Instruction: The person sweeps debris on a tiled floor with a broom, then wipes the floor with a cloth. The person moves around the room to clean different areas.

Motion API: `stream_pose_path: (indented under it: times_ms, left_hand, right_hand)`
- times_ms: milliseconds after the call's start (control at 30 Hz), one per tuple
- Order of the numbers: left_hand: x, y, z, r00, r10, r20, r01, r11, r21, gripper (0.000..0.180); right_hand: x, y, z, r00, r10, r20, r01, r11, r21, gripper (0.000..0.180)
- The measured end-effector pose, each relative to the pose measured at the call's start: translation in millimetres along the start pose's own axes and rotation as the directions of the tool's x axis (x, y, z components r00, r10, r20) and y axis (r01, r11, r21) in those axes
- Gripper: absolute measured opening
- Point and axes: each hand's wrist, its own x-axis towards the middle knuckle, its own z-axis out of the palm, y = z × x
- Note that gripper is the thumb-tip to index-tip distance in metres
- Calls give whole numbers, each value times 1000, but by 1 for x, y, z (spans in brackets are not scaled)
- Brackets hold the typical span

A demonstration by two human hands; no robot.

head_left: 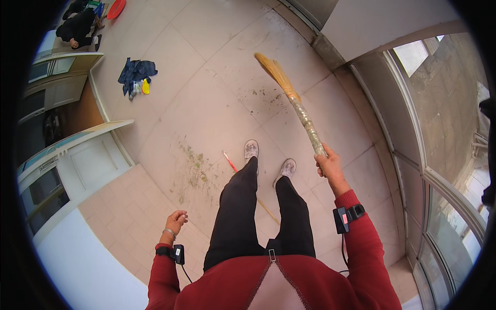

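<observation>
My right hand [330,166] is wrapped round the taped handle end of a straw broom [308,124]. The broom points forward and away from me, its yellow bristles at the far end over the tiled floor. Dark bits of debris [261,99] are scattered just left of the bristles. My left hand [176,221] hangs low at my left side, fingers loosely curled and slightly apart, with nothing visible in it. Greenish crumbs and plant scraps [197,168] are strewn on the tiles ahead of it.
A thin stick with a red end [230,161] lies between my feet. Dark blue cloth [137,71] lies at far left beside a yellow item [145,87]. Beyond are a crouching person [80,28] and a red basin [117,8]. Open doors [93,160] stand left; a glazed wall [408,119] runs right.
</observation>
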Motion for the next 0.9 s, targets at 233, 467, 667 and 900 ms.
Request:
stream_pose_path:
  times_ms: [233,467,667,900]
  left_hand:
    - [66,-21,-68,971,-234,-48,238,953,187,18]
    - [207,46,-138,990,-136,24,129,974,185,22]
    - [292,110,-265,994,-82,72,71,987,143,23]
    - [342,144,-371,998,-67,-19,69,989,131,21]
  right_hand:
    - [-43,110,-78,926,157,-342,-122,985,121,48]
    - [139,116,85,819,482,-313,-273,805,527,15]
    - [266,-20,373,910,410,-59,-292,737,610,18]
    - [298,-160,485,958,286,28,-227,695,682,14]
